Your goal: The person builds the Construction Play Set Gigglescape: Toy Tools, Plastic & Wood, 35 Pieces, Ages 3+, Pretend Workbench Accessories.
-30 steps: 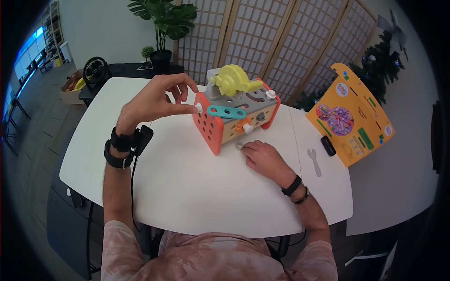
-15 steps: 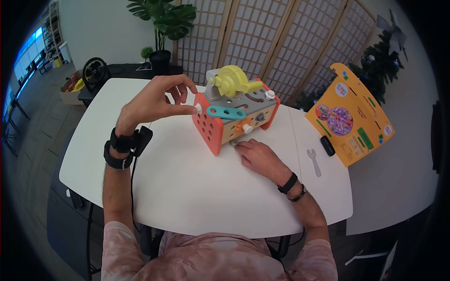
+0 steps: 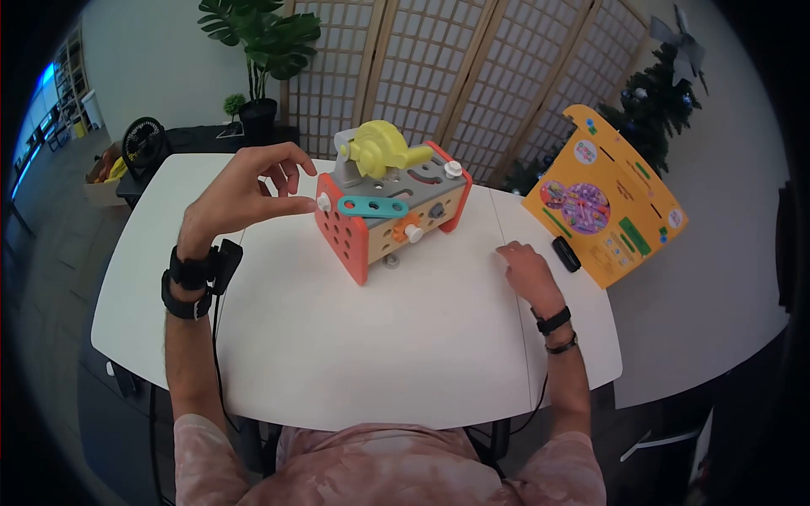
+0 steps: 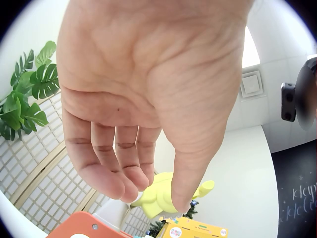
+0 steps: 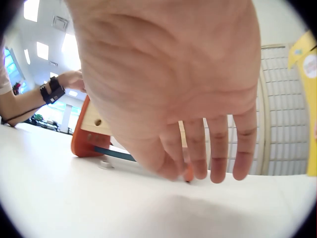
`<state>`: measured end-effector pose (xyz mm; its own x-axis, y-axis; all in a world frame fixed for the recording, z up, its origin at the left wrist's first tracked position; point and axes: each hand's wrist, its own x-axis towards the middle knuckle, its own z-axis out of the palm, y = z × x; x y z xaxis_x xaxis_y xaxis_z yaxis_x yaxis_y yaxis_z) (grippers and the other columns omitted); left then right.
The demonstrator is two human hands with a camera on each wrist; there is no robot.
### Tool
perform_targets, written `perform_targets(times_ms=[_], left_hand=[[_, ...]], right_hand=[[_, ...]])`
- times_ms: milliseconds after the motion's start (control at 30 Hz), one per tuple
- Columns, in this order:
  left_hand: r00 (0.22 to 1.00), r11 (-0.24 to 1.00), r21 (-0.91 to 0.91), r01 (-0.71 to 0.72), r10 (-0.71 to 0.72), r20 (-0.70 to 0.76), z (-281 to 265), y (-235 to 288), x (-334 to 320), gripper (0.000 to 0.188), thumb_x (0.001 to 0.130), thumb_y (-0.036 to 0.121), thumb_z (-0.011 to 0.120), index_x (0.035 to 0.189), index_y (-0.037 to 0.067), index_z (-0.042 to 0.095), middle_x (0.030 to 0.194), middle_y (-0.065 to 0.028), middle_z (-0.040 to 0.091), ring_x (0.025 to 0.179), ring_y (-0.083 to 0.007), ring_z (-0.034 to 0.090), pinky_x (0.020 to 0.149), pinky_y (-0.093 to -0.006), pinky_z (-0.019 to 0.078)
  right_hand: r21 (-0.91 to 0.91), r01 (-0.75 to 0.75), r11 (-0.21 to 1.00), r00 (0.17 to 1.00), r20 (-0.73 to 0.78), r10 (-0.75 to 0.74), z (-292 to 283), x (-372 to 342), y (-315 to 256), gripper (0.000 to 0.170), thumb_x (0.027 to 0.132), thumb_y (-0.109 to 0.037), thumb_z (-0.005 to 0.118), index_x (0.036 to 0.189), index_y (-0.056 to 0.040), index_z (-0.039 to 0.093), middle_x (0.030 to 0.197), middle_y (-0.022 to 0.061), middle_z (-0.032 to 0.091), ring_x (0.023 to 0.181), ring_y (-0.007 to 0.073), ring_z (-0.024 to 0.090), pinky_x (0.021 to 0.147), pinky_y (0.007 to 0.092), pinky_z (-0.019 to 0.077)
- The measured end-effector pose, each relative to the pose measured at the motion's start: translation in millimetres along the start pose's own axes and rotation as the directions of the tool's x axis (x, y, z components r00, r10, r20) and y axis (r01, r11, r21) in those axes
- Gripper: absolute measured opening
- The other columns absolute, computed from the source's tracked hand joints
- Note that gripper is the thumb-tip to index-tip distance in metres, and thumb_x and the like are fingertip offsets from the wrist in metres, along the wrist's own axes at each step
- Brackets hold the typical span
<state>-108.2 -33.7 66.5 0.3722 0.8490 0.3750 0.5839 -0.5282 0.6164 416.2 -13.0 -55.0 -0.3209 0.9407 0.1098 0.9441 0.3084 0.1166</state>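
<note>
A toy workbench with red side panels [image 3: 342, 240] stands on the table, a yellow part [image 3: 380, 150] on top and a teal strip [image 3: 386, 207] at its front. Beside the left panel is my left hand [image 3: 240, 190], thumb tip at a white knob [image 3: 324, 202]; contact is unclear. In the left wrist view, that hand's [image 4: 148, 74] bent fingers and thumb stand apart. My right hand [image 3: 531, 274], [image 5: 173, 74] is low over the table, fingers extended and holding nothing visible. A small pale round piece [image 3: 391, 261], [image 5: 105, 164] lies by the workbench's front.
On the right stands a yellow printed cardboard piece [image 3: 603, 202] with a black object [image 3: 566, 254] at its lower edge. Behind the white table [image 3: 380, 354] are a folding screen [image 3: 422, 76], a potted plant [image 3: 258, 111] and a black fan [image 3: 145, 145].
My right hand has let go of the small round piece beside the workbench and moved right, over where the grey wrench lay. The head view has shifted; my left hand stays by the knob.
</note>
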Motion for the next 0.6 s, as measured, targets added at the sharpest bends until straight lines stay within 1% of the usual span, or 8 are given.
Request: perform_targets(times_ms=[33,100,133,200,333,400,533,600], left_hand=[[1.000,1.000,0.000,0.003,-0.003,-0.003,0.7,-0.2,-0.3,0.038,0.085,0.023,0.095,0.113,0.011,0.072,0.079,0.0070,0.063,0.074,-0.0039,0.062,0.059,-0.0225,0.0481],[1.000,1.000,-0.019,-0.007,0.007,0.009,2.2,0.0,0.5,0.037,0.086,0.023,0.095,0.113,0.011,0.072,0.078,0.0068,0.063,0.073,-0.0043,0.062,0.058,-0.0225,0.0479],[1.000,1.000,-0.019,-0.004,0.004,0.005,2.9,0.1,1.3,0.037,0.086,0.023,0.095,0.113,0.011,0.072,0.078,0.0068,0.063,0.073,-0.0043,0.062,0.058,-0.0225,0.0479],[0.999,1.000,-0.030,-0.006,0.007,0.038,3.3,0.7,2.7,0.037,0.087,0.023,0.094,0.114,0.010,0.072,0.077,0.0061,0.064,0.072,-0.0045,0.062,0.058,-0.0228,0.0488],[0.999,0.999,-0.048,0.007,-0.005,0.047,7.7,2.8,3.4,0.038,0.088,0.022,0.093,0.116,0.010,0.071,0.076,0.0053,0.064,0.072,-0.0047,0.063,0.058,-0.0237,0.0504],[0.999,0.999,-0.048,0.003,-0.001,0.053,7.8,3.0,3.7,0.039,0.088,0.023,0.093,0.117,0.010,0.071,0.076,0.0049,0.064,0.072,-0.0051,0.064,0.058,-0.0246,0.0516],[0.998,1.000,-0.019,0.002,-0.001,0.055,5.4,0.7,3.0,0.039,0.088,0.024,0.093,0.117,0.010,0.071,0.077,0.0048,0.064,0.073,-0.0054,0.064,0.058,-0.0243,0.0513],[0.998,1.000,-0.026,-0.010,0.011,0.056,4.2,-2.2,3.2,0.039,0.088,0.024,0.094,0.117,0.010,0.071,0.077,0.0048,0.064,0.073,-0.0056,0.065,0.058,-0.0242,0.0511]], right_hand=[[-0.001,0.004,1.000,1.000,0.001,-0.004,0.9,-8.0,10.8,0.039,0.090,-0.002,0.066,0.128,-0.0044,0.072,0.123,0.0152,0.073,0.118,0.0349,0.069,0.100,0.0445,0.0591],[-0.147,-0.278,0.949,0.959,0.021,0.284,1.4,-22.9,31.7,0.041,0.088,-0.005,0.069,0.129,-0.0047,0.072,0.121,0.0171,0.073,0.115,0.0375,0.070,0.097,0.0457,0.0597],[-0.149,-0.274,0.950,0.960,0.020,0.280,5.9,-26.9,49.6,0.041,0.088,-0.005,0.069,0.129,-0.0047,0.072,0.121,0.0171,0.073,0.115,0.0375,0.070,0.097,0.0457,0.0597],[0.033,-0.221,0.975,0.968,0.128,0.215,18.3,-26.8,78.6,0.041,0.085,-0.009,0.074,0.126,-0.0033,0.072,0.117,0.0184,0.071,0.108,0.0389,0.071,0.093,0.0483,0.0609],[0.056,-0.173,0.983,0.983,0.070,0.169,23.5,-26.9,84.6,0.042,0.082,-0.010,0.078,0.124,-0.0039,0.073,0.119,0.0193,0.070,0.106,0.0404,0.072,0.093,0.0479,0.0606],[0.139,-0.138,0.981,0.989,-0.032,0.143,-0.6,-23.8,59.2,0.044,0.079,-0.014,0.083,0.120,-0.0039,0.076,0.116,0.0184,0.069,0.102,0.0372,0.072,0.090,0.0441,0.0607],[0.342,-0.160,0.926,0.979,-0.064,0.193,-45.3,-7.9,5.8,0.041,0.078,-0.014,0.085,0.117,-0.0026,0.077,0.114,0.0152,0.067,0.098,0.0298,0.072,0.087,0.0392,0.0602],[0.529,0.065,0.846,0.933,-0.333,0.136,-49.9,-1.9,-10.5,0.035,0.078,-0.009,0.086,0.111,-0.0009,0.078,0.115,0.0114,0.066,0.097,0.0232,0.070,0.086,0.0347,0.0592]])
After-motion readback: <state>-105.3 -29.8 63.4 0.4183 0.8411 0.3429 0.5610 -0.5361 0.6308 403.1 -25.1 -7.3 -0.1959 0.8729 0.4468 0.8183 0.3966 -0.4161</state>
